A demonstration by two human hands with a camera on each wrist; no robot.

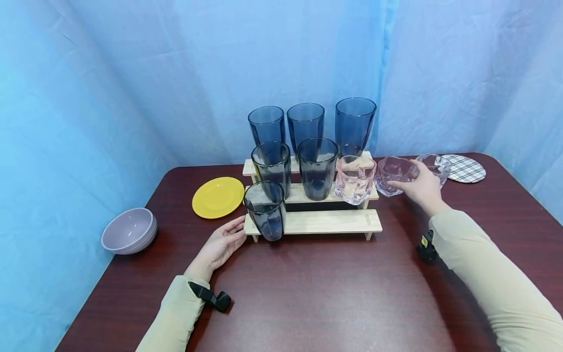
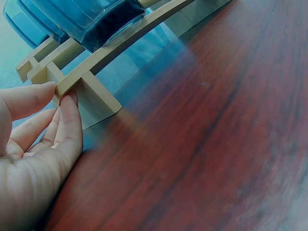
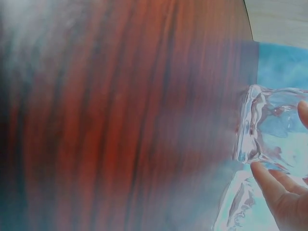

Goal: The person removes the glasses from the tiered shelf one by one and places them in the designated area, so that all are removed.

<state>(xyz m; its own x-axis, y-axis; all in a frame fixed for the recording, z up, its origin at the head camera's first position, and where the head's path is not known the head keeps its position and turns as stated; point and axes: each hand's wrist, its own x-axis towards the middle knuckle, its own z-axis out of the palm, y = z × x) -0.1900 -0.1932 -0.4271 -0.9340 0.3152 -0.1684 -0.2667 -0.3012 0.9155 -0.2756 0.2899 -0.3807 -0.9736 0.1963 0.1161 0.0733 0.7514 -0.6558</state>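
A faintly pink, wavy-sided glass tumbler point(image 1: 390, 171) is upright just right of a pale three-tier wooden rack point(image 1: 325, 223).

Your left hand point(image 1: 222, 243) pinches the wooden rack point(image 1: 325, 222) at its left end, while your right arm point(image 1: 488, 274) stretches forward, your right hand point(image 1: 423, 186) gripping just beyond its right end.

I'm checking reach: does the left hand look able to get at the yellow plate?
Probably yes: nothing stands between the left hand and the yellow plate, though that hand pinches the rack.
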